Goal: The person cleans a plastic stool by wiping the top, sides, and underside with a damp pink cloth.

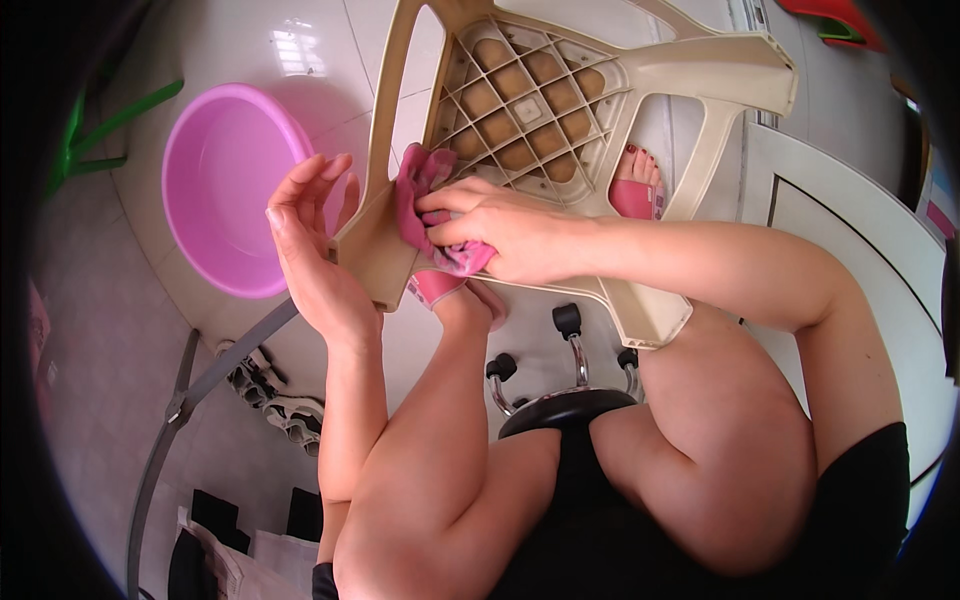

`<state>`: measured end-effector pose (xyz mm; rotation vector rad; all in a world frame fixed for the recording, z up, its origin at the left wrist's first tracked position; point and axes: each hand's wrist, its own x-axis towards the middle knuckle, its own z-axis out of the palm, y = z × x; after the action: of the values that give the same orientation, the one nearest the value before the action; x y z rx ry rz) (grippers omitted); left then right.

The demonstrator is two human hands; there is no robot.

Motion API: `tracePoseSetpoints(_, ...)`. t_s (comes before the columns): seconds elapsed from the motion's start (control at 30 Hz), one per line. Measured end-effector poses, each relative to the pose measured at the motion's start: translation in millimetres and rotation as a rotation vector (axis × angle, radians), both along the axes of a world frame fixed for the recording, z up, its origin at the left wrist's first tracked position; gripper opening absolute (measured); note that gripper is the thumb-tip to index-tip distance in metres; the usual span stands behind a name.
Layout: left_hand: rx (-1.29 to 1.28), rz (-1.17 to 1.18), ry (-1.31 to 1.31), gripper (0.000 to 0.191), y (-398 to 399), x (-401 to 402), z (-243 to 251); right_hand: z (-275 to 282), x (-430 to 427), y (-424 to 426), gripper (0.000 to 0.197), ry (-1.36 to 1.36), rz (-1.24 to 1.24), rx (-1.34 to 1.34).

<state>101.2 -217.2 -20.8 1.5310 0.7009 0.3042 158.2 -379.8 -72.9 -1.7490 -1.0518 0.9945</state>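
Observation:
A beige plastic stool (705, 71) is tipped so that the ribbed underside of its seat faces me. My right hand (510, 229) presses a crumpled pink cloth (415, 195) against the inner face of the stool's near left leg. At that leg's outer edge is my left hand (315, 247), its palm beside the leg end and its fingers raised and apart. Whether the palm bears on the leg cannot be told. The stool's near right leg (652, 319) rests by my right thigh.
On the tiled floor at left stands a pink plastic basin (225, 270). Green legs (127, 124) of another piece of furniture are beyond it. A grey metal bar (236, 360) runs past several shoes (292, 420). Black castors (568, 320) sit below me; a white panel (840, 195) is at right.

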Motion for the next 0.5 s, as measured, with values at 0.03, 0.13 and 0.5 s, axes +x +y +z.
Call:
tracePoseSetpoints(0.03,0.0,0.001,0.003,0.052,0.3,-0.2,0.3,4.9,-2.9,0.2,0.035,0.003,0.001,0.0)
tracePoseSetpoints(0.13,0.014,-0.012,0.006,0.052,1.2,0.8,0.5,25.8,-9.4,2.6,0.04,0.071,-0.019,0.181)
tracePoseSetpoints(0.5,-0.016,-0.011,0.006,0.054,0.1,1.5,0.8,6.0,-2.2,7.1,0.043,-0.04,-0.038,0.24)
